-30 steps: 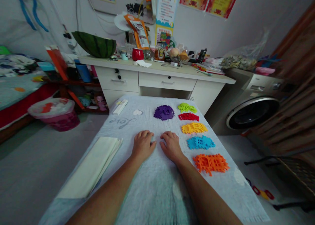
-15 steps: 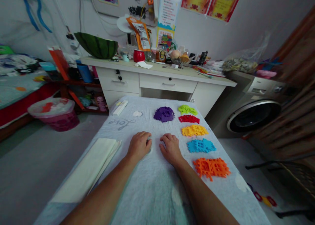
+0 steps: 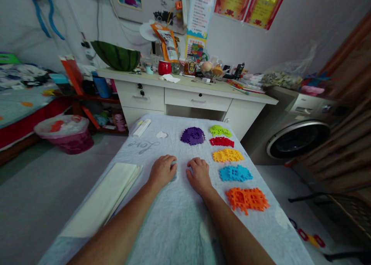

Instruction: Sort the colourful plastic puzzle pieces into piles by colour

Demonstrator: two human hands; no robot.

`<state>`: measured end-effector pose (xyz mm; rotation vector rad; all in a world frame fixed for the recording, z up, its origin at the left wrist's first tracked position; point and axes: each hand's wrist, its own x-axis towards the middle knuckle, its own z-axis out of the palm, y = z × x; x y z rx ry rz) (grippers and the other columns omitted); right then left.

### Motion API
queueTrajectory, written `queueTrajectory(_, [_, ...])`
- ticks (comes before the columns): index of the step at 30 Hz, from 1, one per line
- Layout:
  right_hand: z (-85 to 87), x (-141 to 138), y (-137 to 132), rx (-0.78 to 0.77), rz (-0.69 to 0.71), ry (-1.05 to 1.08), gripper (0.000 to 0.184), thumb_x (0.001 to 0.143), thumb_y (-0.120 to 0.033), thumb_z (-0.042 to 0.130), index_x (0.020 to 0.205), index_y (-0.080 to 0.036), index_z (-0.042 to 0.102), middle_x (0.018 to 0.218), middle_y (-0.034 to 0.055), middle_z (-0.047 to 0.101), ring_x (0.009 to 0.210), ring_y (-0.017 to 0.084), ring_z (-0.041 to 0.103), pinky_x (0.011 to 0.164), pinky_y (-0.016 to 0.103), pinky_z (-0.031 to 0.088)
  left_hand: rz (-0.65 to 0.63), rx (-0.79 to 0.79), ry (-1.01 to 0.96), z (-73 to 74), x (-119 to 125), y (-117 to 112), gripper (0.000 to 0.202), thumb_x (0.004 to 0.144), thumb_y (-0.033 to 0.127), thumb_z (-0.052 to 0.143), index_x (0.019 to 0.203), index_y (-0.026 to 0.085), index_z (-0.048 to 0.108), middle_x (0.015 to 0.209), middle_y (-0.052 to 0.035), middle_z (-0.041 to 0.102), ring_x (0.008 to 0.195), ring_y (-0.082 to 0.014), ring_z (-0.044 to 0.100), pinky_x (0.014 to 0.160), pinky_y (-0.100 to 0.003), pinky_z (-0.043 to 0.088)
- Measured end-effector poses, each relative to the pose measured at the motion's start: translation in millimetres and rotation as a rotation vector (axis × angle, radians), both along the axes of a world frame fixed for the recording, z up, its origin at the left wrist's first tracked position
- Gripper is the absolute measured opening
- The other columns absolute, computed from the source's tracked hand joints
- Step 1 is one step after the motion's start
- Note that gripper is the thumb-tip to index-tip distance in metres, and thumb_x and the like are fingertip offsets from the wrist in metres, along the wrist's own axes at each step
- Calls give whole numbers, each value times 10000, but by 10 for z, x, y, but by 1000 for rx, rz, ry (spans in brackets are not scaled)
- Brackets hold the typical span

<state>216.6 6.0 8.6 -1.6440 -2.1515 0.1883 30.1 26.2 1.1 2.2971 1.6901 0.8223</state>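
My left hand (image 3: 162,169) rests palm down on the cloth-covered table (image 3: 174,218), fingers loosely bent and holding nothing. Across a small gap lies my right hand (image 3: 199,174), likewise palm down and free of any object. To its right, toothed plastic building pieces lie in a row of piles: orange (image 3: 247,199), blue (image 3: 235,173), yellow (image 3: 228,155), red (image 3: 222,141) and lime green (image 3: 220,131). A heap of purple pieces (image 3: 193,136) sits beyond my hands. Left of my left forearm is a folded cream cloth (image 3: 101,201).
A white box (image 3: 142,128) lies at the table's far left. Behind stands a white desk (image 3: 198,99) with a watermelon half (image 3: 117,56) and clutter. A washing machine (image 3: 292,122) is on the right, a pink bin (image 3: 66,135) on the left floor.
The view has shifted slightly. Both hands stay resting in the same places on the table, and the pieces have not moved.
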Motion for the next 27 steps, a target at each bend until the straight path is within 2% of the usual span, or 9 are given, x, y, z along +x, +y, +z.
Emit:
queueTrajectory(5, [13,-9,-3,-1,-1,6,176,843,-241,609,1019,-235,620,1119,63,580,1046,235,475,904,360,353,0,0,-25,25,3,1,208,835,203,513,998,215,642,1003,-57,678,978,-214,608,920,-338,456])
queueTrajectory(10, [26,-30,-2,-11,-16,-13,176,848,-245,602,1024,-235,613,1115,60,578,1049,234,473,914,362,346,33,71,-103,15,-30,24,205,818,190,523,986,221,638,1060,-64,644,1050,-227,588,971,-360,456])
queueTrajectory(14, [31,-66,16,-20,-39,-71,196,855,-257,593,1049,-232,601,1133,67,568,1065,239,467,920,363,345,71,131,-184,-18,-42,59,221,804,179,515,987,194,638,1142,-91,604,1124,-237,568,1008,-378,455])
queueTrajectory(19, [70,-139,-20,-55,-57,-186,224,882,-260,548,1099,-220,591,1172,93,566,1088,257,476,934,390,361,111,93,-264,-35,-53,99,222,791,185,512,971,191,642,1121,-87,604,1093,-233,594,994,-373,473])
queueTrajectory(21, [154,-154,-27,-99,-26,-266,260,885,-245,526,1134,-202,589,1195,116,570,1098,277,493,914,410,386,122,82,-287,-33,-58,106,223,788,186,508,967,194,641,1103,-81,609,1078,-230,599,987,-373,476])
queueTrajectory(23, [293,-142,30,-191,60,-349,295,859,-268,559,1139,-186,602,1196,137,583,1089,301,524,874,425,418,116,72,-297,-31,-62,111,223,786,185,505,964,196,638,1089,-78,614,1069,-227,599,983,-373,474])
queueTrajectory(26, [541,-65,322,-328,198,-362,305,820,-354,628,1084,-202,645,1114,125,638,1032,288,583,864,422,437,95,46,-300,-36,-65,124,210,782,184,507,949,192,635,1048,-74,624,1028,-224,603,964,-373,473])
queueTrajectory(27, [610,-29,476,-299,201,-308,299,841,-366,608,1093,-210,646,1105,114,649,1041,270,588,891,412,431,90,37,-302,-41,-67,131,207,781,185,508,945,189,634,1035,-74,626,1015,-224,603,956,-375,474])
